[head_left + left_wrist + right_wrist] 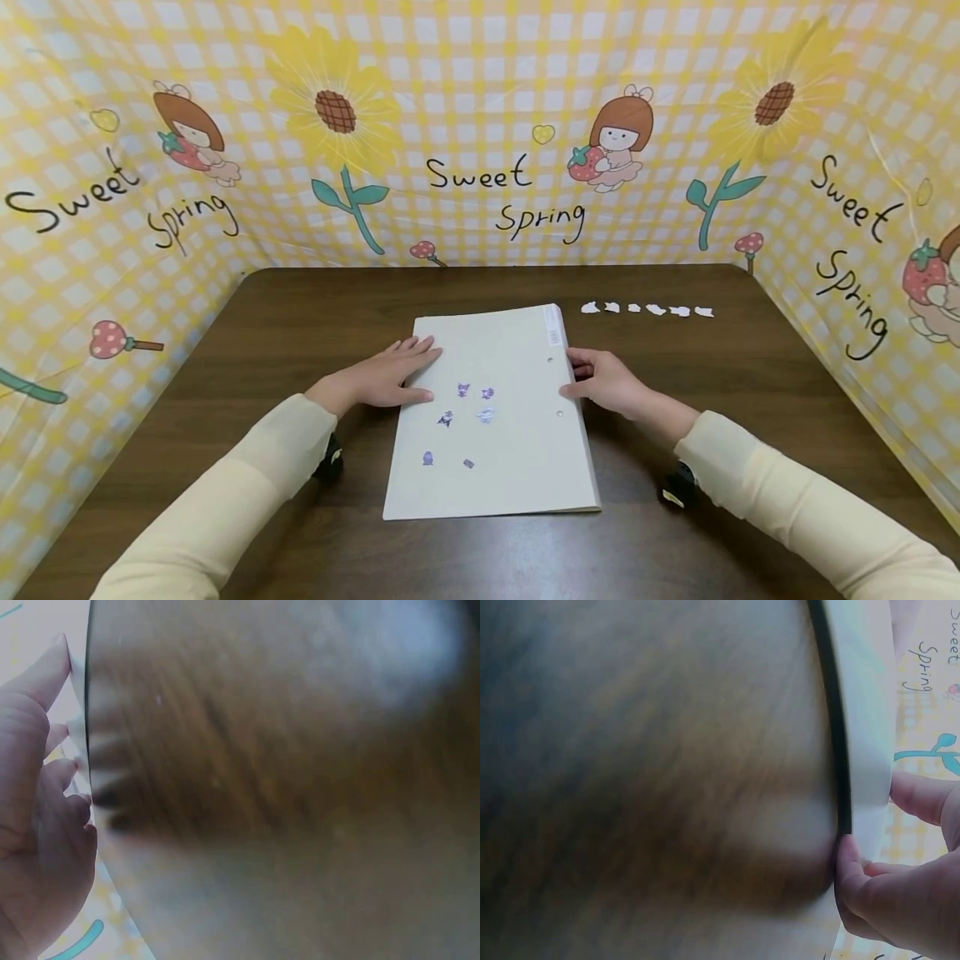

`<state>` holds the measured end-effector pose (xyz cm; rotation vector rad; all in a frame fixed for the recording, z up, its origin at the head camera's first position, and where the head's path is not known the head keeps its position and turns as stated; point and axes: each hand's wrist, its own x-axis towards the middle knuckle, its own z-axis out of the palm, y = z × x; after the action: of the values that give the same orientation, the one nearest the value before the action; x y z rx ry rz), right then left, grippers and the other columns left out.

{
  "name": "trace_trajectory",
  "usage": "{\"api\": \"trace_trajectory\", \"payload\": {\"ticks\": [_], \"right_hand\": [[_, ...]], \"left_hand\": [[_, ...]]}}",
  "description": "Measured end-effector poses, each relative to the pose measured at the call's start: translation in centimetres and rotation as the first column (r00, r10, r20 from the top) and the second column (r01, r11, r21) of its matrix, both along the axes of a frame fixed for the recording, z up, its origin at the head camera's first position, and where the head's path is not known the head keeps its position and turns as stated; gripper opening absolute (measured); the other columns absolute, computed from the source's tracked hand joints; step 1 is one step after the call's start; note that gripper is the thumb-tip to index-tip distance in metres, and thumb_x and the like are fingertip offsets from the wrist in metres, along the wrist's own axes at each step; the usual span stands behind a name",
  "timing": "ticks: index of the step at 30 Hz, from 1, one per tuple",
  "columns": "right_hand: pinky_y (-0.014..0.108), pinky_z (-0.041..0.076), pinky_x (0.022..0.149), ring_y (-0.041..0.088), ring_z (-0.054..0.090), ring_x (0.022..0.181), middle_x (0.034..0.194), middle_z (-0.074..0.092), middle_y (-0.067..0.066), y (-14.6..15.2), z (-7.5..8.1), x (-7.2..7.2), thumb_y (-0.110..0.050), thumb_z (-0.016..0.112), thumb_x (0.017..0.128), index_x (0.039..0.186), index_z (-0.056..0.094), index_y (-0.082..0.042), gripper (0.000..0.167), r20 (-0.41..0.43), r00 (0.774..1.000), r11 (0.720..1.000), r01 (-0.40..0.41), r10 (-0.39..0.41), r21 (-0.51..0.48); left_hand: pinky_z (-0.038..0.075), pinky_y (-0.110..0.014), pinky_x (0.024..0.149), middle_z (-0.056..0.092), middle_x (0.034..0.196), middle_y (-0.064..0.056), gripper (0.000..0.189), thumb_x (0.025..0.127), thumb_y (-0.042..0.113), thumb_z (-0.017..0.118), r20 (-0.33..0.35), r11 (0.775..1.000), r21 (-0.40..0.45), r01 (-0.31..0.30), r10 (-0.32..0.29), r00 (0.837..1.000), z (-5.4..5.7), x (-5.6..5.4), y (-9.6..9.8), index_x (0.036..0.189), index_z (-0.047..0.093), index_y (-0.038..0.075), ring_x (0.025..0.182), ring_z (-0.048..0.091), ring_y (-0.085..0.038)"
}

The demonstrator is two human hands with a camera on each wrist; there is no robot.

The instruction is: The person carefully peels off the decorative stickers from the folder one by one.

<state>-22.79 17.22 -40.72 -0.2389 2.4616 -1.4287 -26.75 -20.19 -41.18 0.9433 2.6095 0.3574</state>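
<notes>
A white file folder (510,483) lies on the table in the head view, with a label near its top right corner and two small rivets along its right side. Several small purple cartoon stickers (486,415) are on its cover. My left hand (393,372) rests on the folder's left edge, fingers spread and thumb on the cover. On the opposite side, my right hand (603,383) grips the thicker right edge, thumb on top and fingers curled at the side. The right wrist view shows that hand's fingertips (847,851) at the folder's lower edge.
Several white paper scraps (634,308) lie in a row at the back right of the brown wooden table (300,533). A yellow checked cloth (480,108) with printed flowers and lettering hangs behind and along both sides of the table.
</notes>
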Motion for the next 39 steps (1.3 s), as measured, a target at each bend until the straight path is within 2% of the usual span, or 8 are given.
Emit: {"api": "trace_trajectory", "payload": {"ticks": [17, 22, 29, 34, 39], "right_hand": [[0.033, 0.053, 0.077, 0.031, 0.054, 0.107, 0.119, 0.061, 0.019, -0.1, 0.2, 0.3, -0.006, 0.075, 0.084, 0.141, 0.047, 0.005, 0.064, -0.025, 1.000, 0.998, 0.006, -0.005, 0.067], [0.032, 0.052, 0.076, 0.032, 0.054, 0.106, 0.118, 0.060, 0.019, 0.0, 0.3, 0.2, -0.007, 0.076, 0.084, 0.141, 0.047, 0.005, 0.065, -0.020, 1.000, 0.998, -0.001, 0.002, 0.069], [0.032, 0.052, 0.078, 0.033, 0.053, 0.108, 0.119, 0.059, 0.020, 0.0, 0.3, -0.2, -0.007, 0.076, 0.084, 0.140, 0.046, 0.007, 0.065, -0.019, 1.000, 0.998, -0.007, 0.008, 0.061], [0.033, 0.051, 0.080, 0.032, 0.053, 0.108, 0.120, 0.058, 0.020, 0.0, 0.3, -0.3, -0.006, 0.076, 0.084, 0.139, 0.046, 0.008, 0.064, -0.023, 1.000, 0.998, -0.020, 0.021, 0.064], [0.036, 0.050, 0.084, 0.033, 0.053, 0.109, 0.121, 0.058, 0.020, -0.1, 0.5, -0.2, -0.005, 0.076, 0.083, 0.139, 0.046, 0.007, 0.064, -0.015, 0.999, 0.997, -0.031, 0.033, 0.077]], "left_hand": [[0.002, -0.053, 0.115, 0.006, 0.161, -0.014, 0.079, 0.097, 0.050, 0.052, -0.003, 1.000, -0.006, -0.006, 0.006, 1.000, 0.2, -0.1, -0.1, 0.156, 0.018, 0.011, 0.146, 0.000, -0.039], [0.004, -0.053, 0.115, 0.007, 0.161, -0.014, 0.078, 0.098, 0.051, 0.049, -0.041, 1.000, -0.023, 0.005, -0.006, 0.999, 0.0, -0.1, -0.1, 0.156, 0.018, 0.011, 0.146, 0.002, -0.038], [0.006, -0.049, 0.116, 0.006, 0.162, -0.010, 0.079, 0.098, 0.057, 0.043, -0.134, 0.996, -0.083, 0.035, -0.045, 0.990, -0.3, -0.7, 0.3, 0.157, 0.015, 0.013, 0.147, 0.003, -0.032], [0.006, -0.049, 0.116, 0.007, 0.162, -0.010, 0.076, 0.099, 0.055, 0.040, -0.154, 0.992, -0.104, 0.073, -0.089, 0.984, -0.2, -1.1, 0.7, 0.157, 0.014, 0.013, 0.147, 0.004, -0.031], [0.006, -0.050, 0.116, 0.007, 0.162, -0.011, 0.077, 0.100, 0.056, 0.037, -0.163, 0.987, -0.128, 0.094, -0.114, 0.980, -0.6, -1.7, 0.7, 0.157, 0.013, 0.012, 0.147, 0.005, -0.033]]}}
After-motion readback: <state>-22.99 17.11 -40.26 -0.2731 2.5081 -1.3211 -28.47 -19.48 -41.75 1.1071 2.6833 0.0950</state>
